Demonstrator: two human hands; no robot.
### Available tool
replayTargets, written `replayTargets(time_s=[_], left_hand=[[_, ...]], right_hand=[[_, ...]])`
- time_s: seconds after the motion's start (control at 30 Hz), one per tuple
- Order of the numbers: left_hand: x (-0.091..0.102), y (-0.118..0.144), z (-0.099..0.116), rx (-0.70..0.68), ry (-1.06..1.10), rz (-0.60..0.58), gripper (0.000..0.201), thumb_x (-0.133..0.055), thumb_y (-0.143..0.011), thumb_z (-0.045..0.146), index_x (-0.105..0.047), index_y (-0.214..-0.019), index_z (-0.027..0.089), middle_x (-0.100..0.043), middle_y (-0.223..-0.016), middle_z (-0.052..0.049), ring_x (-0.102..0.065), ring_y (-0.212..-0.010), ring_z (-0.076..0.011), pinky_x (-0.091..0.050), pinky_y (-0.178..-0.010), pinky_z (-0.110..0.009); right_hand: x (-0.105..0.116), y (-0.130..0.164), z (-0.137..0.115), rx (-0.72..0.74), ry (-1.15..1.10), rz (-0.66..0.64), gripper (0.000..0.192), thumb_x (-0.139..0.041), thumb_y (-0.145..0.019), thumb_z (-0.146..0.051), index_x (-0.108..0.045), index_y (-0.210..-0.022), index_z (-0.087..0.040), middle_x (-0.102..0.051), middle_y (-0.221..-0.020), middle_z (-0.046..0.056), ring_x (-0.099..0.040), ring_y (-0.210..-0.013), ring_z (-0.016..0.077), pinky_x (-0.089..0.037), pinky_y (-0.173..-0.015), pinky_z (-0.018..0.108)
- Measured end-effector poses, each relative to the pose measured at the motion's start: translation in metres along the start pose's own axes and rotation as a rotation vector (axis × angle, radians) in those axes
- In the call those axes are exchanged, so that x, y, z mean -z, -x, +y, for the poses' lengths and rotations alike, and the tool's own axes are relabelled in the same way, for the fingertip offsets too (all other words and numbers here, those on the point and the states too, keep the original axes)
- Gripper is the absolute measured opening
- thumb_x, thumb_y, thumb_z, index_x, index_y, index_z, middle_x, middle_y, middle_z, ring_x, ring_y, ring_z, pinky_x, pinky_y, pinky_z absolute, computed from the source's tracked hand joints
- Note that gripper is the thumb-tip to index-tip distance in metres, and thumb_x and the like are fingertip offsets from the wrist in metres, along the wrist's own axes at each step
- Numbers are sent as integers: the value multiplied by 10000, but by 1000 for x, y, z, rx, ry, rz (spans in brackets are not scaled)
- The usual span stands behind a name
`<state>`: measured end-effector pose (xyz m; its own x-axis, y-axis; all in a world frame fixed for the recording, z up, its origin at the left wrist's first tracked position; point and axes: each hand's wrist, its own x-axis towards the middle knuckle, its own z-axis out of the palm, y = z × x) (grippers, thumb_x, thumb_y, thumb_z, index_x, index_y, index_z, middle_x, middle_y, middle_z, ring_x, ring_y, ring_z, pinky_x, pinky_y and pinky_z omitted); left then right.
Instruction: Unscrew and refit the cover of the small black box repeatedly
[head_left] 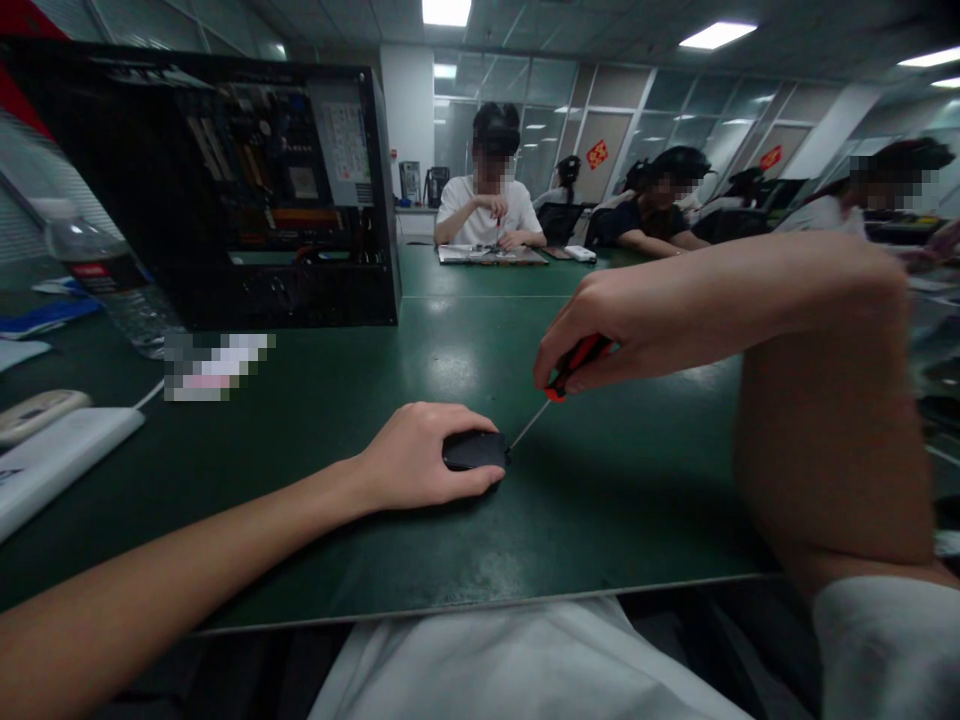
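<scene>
On the green tabletop lies a black computer mouse [474, 451], gripped along its sides by the fingers and thumb of my left hand [416, 455]. My right hand [592, 335] is wrapped round the red and black handle of a screwdriver [556, 388]. Its thin metal shaft slants down to the left. The tip is at the right end of the mouse; whether it touches the mouse or sits in a gap there is too small to tell.
An open black computer case [386, 200] stands at the back left. Beside it are a plastic water bottle [112, 270], a white power strip-like box [67, 465] and a beige oblong object [45, 415]. Across the green table [450, 550] a person [491, 205] works on a flat device.
</scene>
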<state>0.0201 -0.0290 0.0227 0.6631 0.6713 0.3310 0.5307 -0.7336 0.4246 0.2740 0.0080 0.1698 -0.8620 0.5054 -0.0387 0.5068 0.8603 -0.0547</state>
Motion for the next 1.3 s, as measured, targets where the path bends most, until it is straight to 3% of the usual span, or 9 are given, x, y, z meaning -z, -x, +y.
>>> replayTargets(time_s=[0.1, 0.23, 0.37, 0.5, 0.63, 0.73, 1.13, 1.3], left_hand=[[0, 0, 0, 2, -9, -2, 376, -725, -850, 451, -733, -1129, 198, -778, -1086, -49, -729, -944, -234, -525, -795, -315], [0, 0, -2, -3, -9, -7, 378, -735, -847, 454, -729, -1131, 205, -777, -1102, -47, -727, -961, -233, -523, -805, -311], [0, 0, -2, -1, -11, -12, 376, -737, -845, 455, -728, -1129, 207, -777, -1096, -42, -726, -963, -231, -519, -813, -309], [1, 0, -1, 12, -17, -26, 380, -741, -844, 447, -725, -1130, 197, -774, -1085, -44, -723, -957, -229, -516, -800, -305], [2, 0, -1, -4, -14, -26, 371, -739, -850, 442, -723, -1125, 193, -773, -1074, -43, -721, -951, -224, -513, -805, -305], [0, -1, -1, 1, -19, -11, 366, -732, -857, 441, -721, -1131, 198, -773, -1079, -46, -721, -956, -232, -517, -809, -313], [-4, -4, 3, -11, 19, 26, 359, -737, -867, 399, -718, -1145, 173, -765, -1110, -68, -715, -993, -245, -529, -863, -340], [14, -3, -8, -68, 62, -47, 456, -757, -842, 360, -681, -1249, 170, -736, -1220, -99, -700, -1072, -243, -527, -927, -329]], right_hand=[[-7, -4, 14, -7, -170, -205, 277, -606, -928, -304, -773, -1108, -176, -768, -989, -4, -692, -845, 91, -475, -724, 189], [-43, 5, 48, -51, -345, -236, 410, -610, -936, -467, -760, -1137, -143, -761, -1038, 56, -695, -893, 149, -503, -767, 238], [-99, 15, 63, -9, -376, -109, 450, -522, -998, -494, -721, -1184, -135, -722, -1088, 99, -670, -954, 168, -500, -831, 275], [-133, 12, 59, 62, -95, 55, 440, -393, -1058, -435, -695, -1202, -150, -667, -1105, 127, -638, -957, 176, -492, -821, 300], [-136, 9, 56, 123, 259, 249, 410, -375, -1062, -396, -702, -1159, -169, -669, -1061, 132, -609, -934, 193, -485, -789, 317], [-136, 7, 55, 175, 372, 317, 390, -379, -1062, -384, -696, -1150, -174, -679, -1009, 120, -592, -883, 187, -465, -761, 312], [-152, 4, 45, 225, 169, 335, 416, -384, -1068, -429, -675, -1130, -138, -708, -855, 58, -598, -647, 106, -387, -603, 235], [-152, 1, 39, 270, 85, 377, 368, -432, -1058, -381, -678, -1101, -111, -711, -838, 59, -614, -643, 102, -396, -595, 227]])
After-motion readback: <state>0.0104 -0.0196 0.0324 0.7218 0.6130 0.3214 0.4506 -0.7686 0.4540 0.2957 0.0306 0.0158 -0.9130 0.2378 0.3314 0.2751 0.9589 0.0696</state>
